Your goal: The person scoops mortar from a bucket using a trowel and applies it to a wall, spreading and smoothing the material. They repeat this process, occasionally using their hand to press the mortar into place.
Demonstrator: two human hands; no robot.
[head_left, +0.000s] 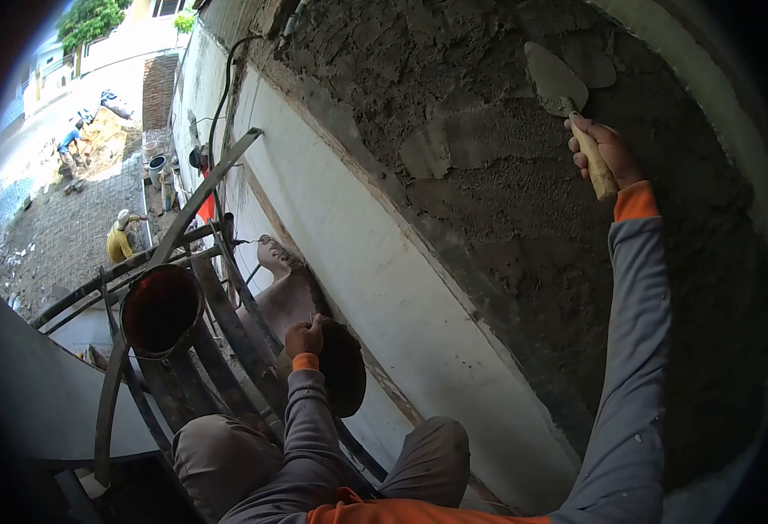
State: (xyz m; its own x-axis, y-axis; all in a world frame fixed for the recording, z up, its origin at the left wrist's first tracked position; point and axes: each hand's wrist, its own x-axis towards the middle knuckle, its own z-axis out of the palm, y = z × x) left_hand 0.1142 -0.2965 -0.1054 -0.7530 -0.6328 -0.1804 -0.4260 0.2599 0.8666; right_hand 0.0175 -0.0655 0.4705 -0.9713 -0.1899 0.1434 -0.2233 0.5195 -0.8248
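Note:
My right hand (606, 155) is wrapped round the wooden handle of a pointed trowel (557, 77). The trowel's blade lies against or just over the rough grey mortar (489, 205) on the wall. Low in the middle, my left hand (303, 337) is closed at the edge of a dark round pan (345, 371), which hangs tilted beside the white wall band. What the pan contains is too dark to make out. Around the trowel, a few patches of mortar look smoother than the rest.
A dark bucket (162, 312) stands at the left on the scaffold planks (218, 371). A metal bar (200, 196) crosses beside the white wall (349, 196). Far below, a person in yellow (122, 237) crouches on the paving, with another person in blue (71, 140) farther off.

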